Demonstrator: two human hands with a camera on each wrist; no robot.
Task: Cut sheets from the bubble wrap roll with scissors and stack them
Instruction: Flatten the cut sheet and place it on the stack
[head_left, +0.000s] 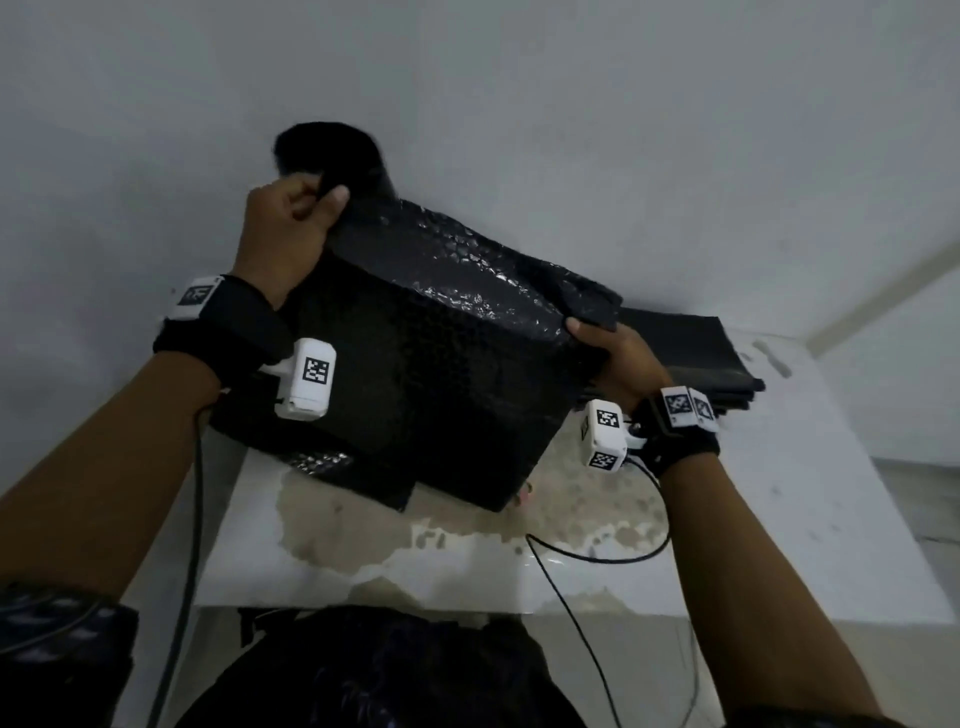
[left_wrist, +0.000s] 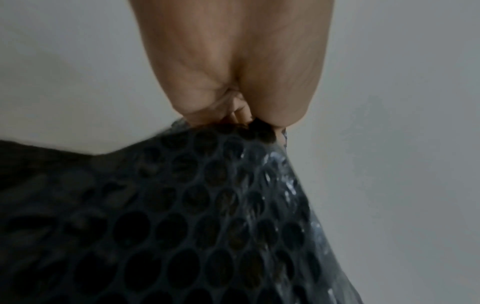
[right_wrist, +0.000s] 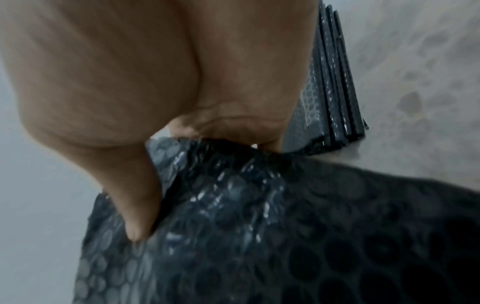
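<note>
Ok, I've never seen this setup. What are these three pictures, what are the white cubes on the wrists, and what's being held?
No machine here: a person works bare-handed. The wide picture comes from a camera on their head; the two close-ups come from cameras strapped to each wrist, the white coded blocks. The left hand and right hand each grip an edge of one black bubble wrap sheet, lifted above a worn white table. Behind the left hand is a dark shape, probably the roll. To the right lies a stack of cut sheets. Scissors are not clearly visible.
</note>
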